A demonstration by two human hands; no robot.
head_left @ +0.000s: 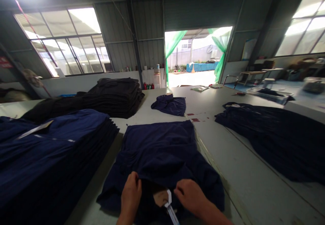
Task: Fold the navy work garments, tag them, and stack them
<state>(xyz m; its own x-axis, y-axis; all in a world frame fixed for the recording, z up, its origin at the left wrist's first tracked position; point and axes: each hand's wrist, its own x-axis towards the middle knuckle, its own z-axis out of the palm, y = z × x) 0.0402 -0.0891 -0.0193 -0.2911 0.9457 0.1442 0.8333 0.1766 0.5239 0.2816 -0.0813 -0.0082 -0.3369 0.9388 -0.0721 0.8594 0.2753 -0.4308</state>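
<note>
The left hand (131, 196) has its fingers curled in, thumb and fingertips pinched together on the near edge of a navy garment (162, 157). The right hand (189, 195) is likewise closed, its bent fingers gripping the same edge a little way along, so the cloth lifts into a dark opening between the two. In that gap lie a tan tag (159, 198) and, just beside it toward 4 o'clock, a white strip (172, 215). The garment lies flat on the pale worktop (213, 133), directly in front of the person, its far part spread away toward 12 o'clock.

Taking the garment as the centre of the dial, a thick stack of blue garments (76, 130) stands near it at 9 to 10 o'clock, with a pale tag (35, 129) on top. Past that, at 11 o'clock, is a tall stack of black garments (116, 94). At 12 o'clock, apart from the garment, a small navy piece (174, 105) lies crumpled. A long dark navy pile (274, 137) stretches across at 2 to 3 o'clock. Farther off, just past 12 o'clock, green curtains (220, 54) are drawn aside at a bright doorway.
</note>
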